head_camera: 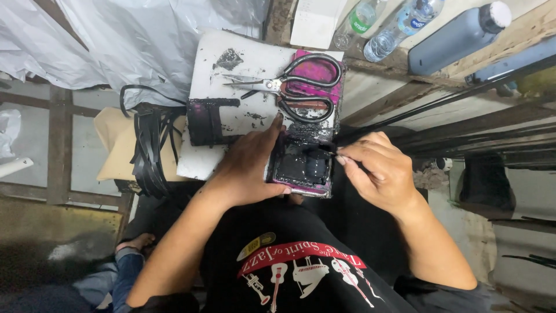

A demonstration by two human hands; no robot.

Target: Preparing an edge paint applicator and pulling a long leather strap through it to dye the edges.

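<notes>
My left hand [252, 165] lies flat on a white, black-stained board [243, 87], its fingers pressing down beside a small open pink tin [301, 168] filled with black glossy paste. My right hand [379, 171] pinches a thin black stick or brush [324, 149] whose tip dips into the tin's black paste. A black strap piece [208, 119] lies on the board just left of my left hand. Large scissors [295, 84] with black handles rest on the board's far part, over a pink lid.
A bundle of black strips [147, 145] hangs off the board's left edge over a tan sheet. Two plastic bottles [399, 23] and a dark bottle [457, 35] lie on a wooden shelf at the upper right. White plastic sheeting [116, 40] covers the upper left.
</notes>
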